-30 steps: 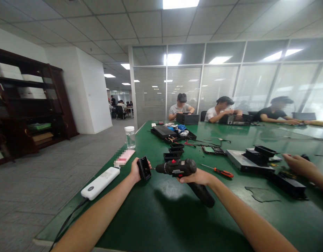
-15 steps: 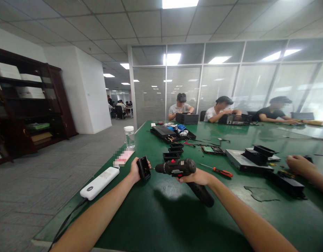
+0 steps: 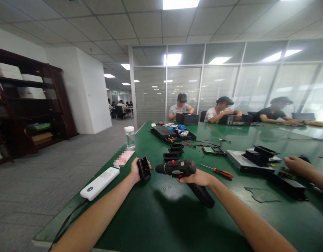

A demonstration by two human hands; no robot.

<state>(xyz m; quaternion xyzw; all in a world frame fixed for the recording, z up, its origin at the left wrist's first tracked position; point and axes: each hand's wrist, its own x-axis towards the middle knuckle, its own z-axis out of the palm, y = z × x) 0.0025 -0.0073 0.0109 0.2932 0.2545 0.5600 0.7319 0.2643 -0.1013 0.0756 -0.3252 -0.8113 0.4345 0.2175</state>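
Observation:
My left hand point(image 3: 135, 171) grips a small black rectangular housing point(image 3: 144, 168), holding it tilted above the green table point(image 3: 119, 217). In my right hand point(image 3: 196, 177) is a black cordless drill point(image 3: 177, 168) with red buttons, its bit pointing left. The bit's tip reaches the open face of the housing; whether it sits in a screw I cannot make out. Several similar black housings point(image 3: 171, 156) lie just beyond the drill. To the right of the drill rests a screwdriver point(image 3: 219, 171) with an orange and black handle.
A white power bank point(image 3: 100, 183) with a black cable and a clear jar point(image 3: 129, 137) stand at left. Silver and black device parts point(image 3: 248, 162) lie at right, near a co-worker's hand point(image 3: 295, 163). A black case point(image 3: 164, 132) with bags is farther back. People sit across the table.
My hands, the drill and the housing hold nearly the same place. At right, the co-worker's hand has shifted slightly left.

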